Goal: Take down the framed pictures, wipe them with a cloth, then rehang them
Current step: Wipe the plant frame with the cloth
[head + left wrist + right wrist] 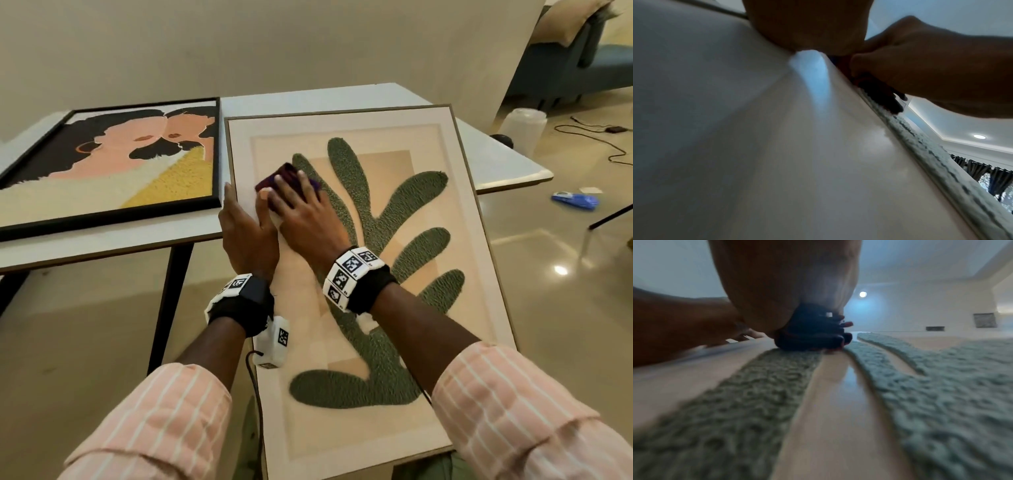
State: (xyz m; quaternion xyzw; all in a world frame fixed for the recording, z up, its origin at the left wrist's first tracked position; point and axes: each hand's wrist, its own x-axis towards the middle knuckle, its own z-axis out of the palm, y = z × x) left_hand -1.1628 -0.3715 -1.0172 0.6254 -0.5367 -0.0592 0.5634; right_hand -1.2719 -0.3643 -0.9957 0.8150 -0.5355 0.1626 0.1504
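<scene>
A large light-framed picture of a green leaf (pixel 428 212) lies tilted, its top on the white table (pixel 342 96) and its bottom towards me. My right hand (pixel 301 212) presses a folded dark purple cloth (pixel 270 181) onto the glass near the upper left, fingers spread over it. In the right wrist view the cloth (pixel 813 334) sits bunched under my palm on the leaf. My left hand (pixel 245 226) holds the picture's left edge beside the cloth. A second picture (pixel 137 164), black-framed with two faces, lies flat on the table to the left.
The table's dark leg (pixel 171 301) stands just left of my left arm. On the floor at the right are a white jar (pixel 524 130), a blue object (pixel 575 201) and loose cables (pixel 599 144). A dark sofa (pixel 582 58) stands at the far right.
</scene>
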